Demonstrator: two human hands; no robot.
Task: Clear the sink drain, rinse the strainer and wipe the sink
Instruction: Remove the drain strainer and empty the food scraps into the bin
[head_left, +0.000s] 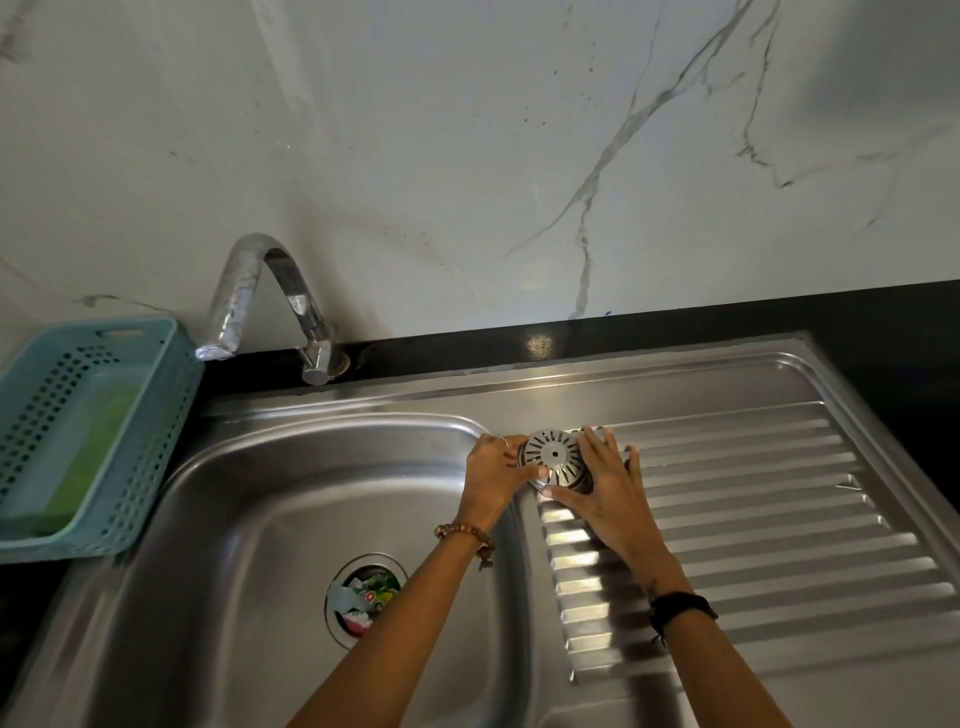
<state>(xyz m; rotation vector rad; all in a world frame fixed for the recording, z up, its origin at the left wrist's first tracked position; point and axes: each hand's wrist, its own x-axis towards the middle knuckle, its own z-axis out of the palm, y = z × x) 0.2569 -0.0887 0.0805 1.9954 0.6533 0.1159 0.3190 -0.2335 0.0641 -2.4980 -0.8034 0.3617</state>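
Head view: left hand (493, 470) pinches the strainer (555, 457) rim, fingers curled; right hand (605, 491) is splayed nearly flat, fingers touching its right side. Strainer sits on drainboard (753, 493), just beside the sink (249, 545) corner. Best park it flat and stable, then clear scraps (366, 597) from drain (336, 631) before rinsing.

A pale, marble-look wall (467, 130) fills the upper part of the view, crossed by thin grey veins on its right half and dotted with small dark specks. Below it runs a glossy black bench (675, 317), where a small bright patch of light is reflected. At the left a teal perforated plastic basket (176, 374) stands against the wall, with something green inside it. The lighting is dim and even.
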